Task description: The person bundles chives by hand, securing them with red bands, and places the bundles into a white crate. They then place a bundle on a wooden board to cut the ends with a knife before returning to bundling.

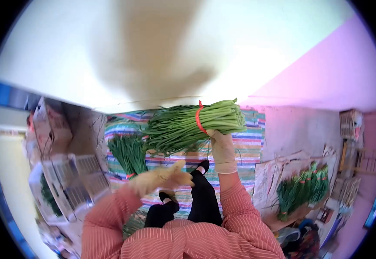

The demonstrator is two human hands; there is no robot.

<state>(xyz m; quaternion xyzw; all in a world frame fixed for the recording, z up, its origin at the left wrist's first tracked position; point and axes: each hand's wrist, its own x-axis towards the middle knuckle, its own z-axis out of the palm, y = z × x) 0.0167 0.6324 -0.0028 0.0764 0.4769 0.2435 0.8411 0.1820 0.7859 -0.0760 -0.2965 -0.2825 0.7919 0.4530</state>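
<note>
A thick bunch of green chives (pixel 177 127), bound with a red band (pixel 200 118), is held out in front of me. My right hand (pixel 223 151), in a pale glove, grips it from below near the pale cut stem ends, beside the band. The leafy tips point left. My left hand (pixel 166 176), also gloved, is apart from the bunch, nearer my body, holding nothing, with its fingers stretched out. Close to it, a second bunch of chives (pixel 127 153) with a red band lies on the striped sheet (pixel 246 155).
Several banded chive bunches (pixel 302 187) lie on the right over flattened sacking (pixel 263 181). White plastic crates (pixel 82 179) stand on the left, one with greens inside. A cardboard box (pixel 52 129) is behind them. A white wall (pixel 274 52) rises ahead. My feet are on the sheet.
</note>
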